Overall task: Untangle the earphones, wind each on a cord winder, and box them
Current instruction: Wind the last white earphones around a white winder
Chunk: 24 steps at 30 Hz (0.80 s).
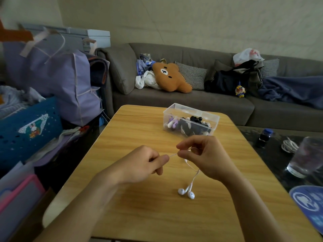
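Note:
White earphones [186, 192] lie with both buds on the wooden table [139, 206], their cord rising to my hands. My left hand [145, 163] pinches the cord between thumb and forefinger. My right hand [204, 157] pinches the same cord just to the right, with more cord looped inside its fingers. A short taut stretch of cord runs between the two hands. Behind them stands a clear plastic box [190, 119] holding several wound earphones in white, purple and black.
A dark side table on the right carries a drinking glass [305, 157], a coiled white cable [289, 145] and a small dark bottle [264, 137]. A grey sofa [192, 100] with cushions and bags stands behind. Bags and a blue crate [29, 130] crowd the left.

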Tool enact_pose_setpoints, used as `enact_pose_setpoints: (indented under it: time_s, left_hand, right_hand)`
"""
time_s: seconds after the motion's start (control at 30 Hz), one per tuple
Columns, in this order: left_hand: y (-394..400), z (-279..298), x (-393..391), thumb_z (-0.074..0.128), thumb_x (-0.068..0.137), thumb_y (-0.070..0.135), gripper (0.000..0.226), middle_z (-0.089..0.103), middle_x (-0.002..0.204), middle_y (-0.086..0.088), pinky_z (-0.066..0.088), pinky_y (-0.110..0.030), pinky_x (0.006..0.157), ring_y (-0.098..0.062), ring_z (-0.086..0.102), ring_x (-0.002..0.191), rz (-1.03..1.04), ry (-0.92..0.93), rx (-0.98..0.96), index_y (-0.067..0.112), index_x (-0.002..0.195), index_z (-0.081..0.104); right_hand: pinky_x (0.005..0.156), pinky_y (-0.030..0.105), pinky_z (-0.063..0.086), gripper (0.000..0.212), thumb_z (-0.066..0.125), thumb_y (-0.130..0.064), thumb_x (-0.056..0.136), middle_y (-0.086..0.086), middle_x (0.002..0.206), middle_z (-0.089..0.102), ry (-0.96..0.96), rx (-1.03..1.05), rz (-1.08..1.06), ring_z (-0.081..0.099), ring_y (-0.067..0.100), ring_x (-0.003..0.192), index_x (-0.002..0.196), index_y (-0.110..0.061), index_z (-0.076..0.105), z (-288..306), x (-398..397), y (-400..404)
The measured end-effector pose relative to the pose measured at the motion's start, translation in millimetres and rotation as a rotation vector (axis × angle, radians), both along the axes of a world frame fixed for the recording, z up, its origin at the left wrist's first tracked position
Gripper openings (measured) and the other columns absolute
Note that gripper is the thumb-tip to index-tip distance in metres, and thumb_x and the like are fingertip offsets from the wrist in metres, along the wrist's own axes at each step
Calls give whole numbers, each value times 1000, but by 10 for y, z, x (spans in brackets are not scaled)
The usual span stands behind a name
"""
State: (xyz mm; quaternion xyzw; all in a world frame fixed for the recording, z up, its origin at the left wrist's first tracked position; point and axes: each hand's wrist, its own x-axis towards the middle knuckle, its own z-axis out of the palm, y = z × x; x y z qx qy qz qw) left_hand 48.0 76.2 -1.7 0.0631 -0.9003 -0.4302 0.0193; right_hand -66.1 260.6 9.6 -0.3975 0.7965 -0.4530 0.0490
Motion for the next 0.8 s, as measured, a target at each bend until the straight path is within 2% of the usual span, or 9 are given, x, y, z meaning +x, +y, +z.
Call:
enact_pose_setpoints:
  time_s: [0.07, 0.17, 0.3, 0.4, 0.47, 0.53, 0.6, 0.7, 0.8]
  left_hand:
    - [25, 30, 15, 47, 102, 42, 48, 43, 56, -3, 33, -20, 52, -9, 37, 48, -39, 15, 189, 13, 66, 60]
    - [61, 55, -4, 39, 104, 34, 43, 42, 59, -4, 25, -26, 51, -15, 30, 52, 4, 119, 608, 9, 71, 52]
    - [10, 45, -35, 41, 104, 18, 29, 63, 75, -8, 36, -26, 52, -14, 52, 58, 178, 213, 967, 1, 96, 64]
    - [-46, 42, -43, 50, 100, 15, 24, 69, 83, -11, 41, -21, 49, -13, 59, 62, 195, 178, 1019, -1, 102, 68]
    - [-97, 37, -28, 57, 96, 18, 21, 66, 76, -6, 39, -22, 52, -10, 56, 58, 206, 84, 898, 3, 97, 71]
    - [-116, 47, 11, 56, 95, 21, 21, 61, 72, -3, 34, -23, 53, -10, 50, 56, 78, -38, 788, 5, 91, 69]
    - [-87, 54, 41, 50, 97, 22, 22, 52, 70, -4, 24, -26, 53, -11, 42, 55, -101, -85, 827, 7, 86, 62]
    - [16, 72, -2, 49, 95, 22, 20, 51, 69, -4, 22, -26, 52, -11, 41, 54, -80, 39, 1039, 7, 85, 57]
    - [11, 37, -58, 49, 99, 16, 23, 68, 88, -13, 38, -24, 52, -19, 62, 70, 150, 210, 1149, 1, 99, 66]
  right_hand:
    - [53, 15, 39, 10, 78, -19, 85, -27, 68, 66, 23, -6, -49, 41, 3, 53, 89, -27, 76, -56, -2, -33]
    - [59, 15, 44, 4, 73, -28, 90, -20, 79, 71, 41, 31, -52, 49, 1, 58, 88, -31, 75, -101, 14, -85]
    - [57, 18, 41, 8, 65, -32, 95, -10, 72, 70, 70, 130, -17, 52, 1, 57, 91, -31, 72, -148, 90, -171]
    - [55, 17, 42, 10, 65, -32, 96, -7, 68, 67, 96, 65, -120, 55, 2, 58, 88, -29, 71, -160, 126, -224]
    - [53, 18, 44, 12, 66, -27, 95, -6, 66, 66, 61, -98, -252, 59, 8, 62, 84, -26, 70, -136, 90, -217]
    - [54, 19, 45, 12, 68, -24, 93, -5, 66, 67, 27, -182, -326, 61, 11, 64, 81, -24, 71, -108, 44, -177]
    - [53, 15, 44, 13, 70, -24, 92, -7, 65, 67, 23, -144, -322, 59, 6, 59, 79, -25, 72, -113, 32, -157]
    - [48, 14, 40, 14, 69, -27, 91, -5, 62, 66, -2, 0, -261, 52, 1, 51, 78, -25, 73, -161, 39, -176]
    - [48, 12, 37, 15, 66, -32, 93, -5, 64, 69, 10, 146, -175, 51, -2, 49, 82, -25, 73, -162, 83, -207]
